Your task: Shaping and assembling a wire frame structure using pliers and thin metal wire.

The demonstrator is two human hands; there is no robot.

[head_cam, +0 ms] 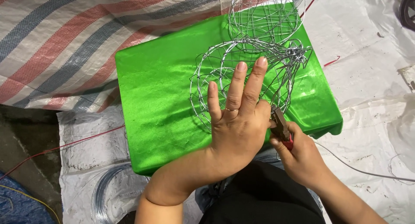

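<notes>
- Left hand (237, 120) lies spread flat on the wire frame (242, 83), at the green table's (164, 94) 3 o'clock side; keep that pressure.
- Right hand (298, 157) grips pliers (281, 126) (jaws hidden) at the frame's 5 o'clock rim; twist gently.

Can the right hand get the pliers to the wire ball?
Probably yes. The right hand holds the pliers right at the wire ball, and the left hand lies beside them, not blocking.
</notes>
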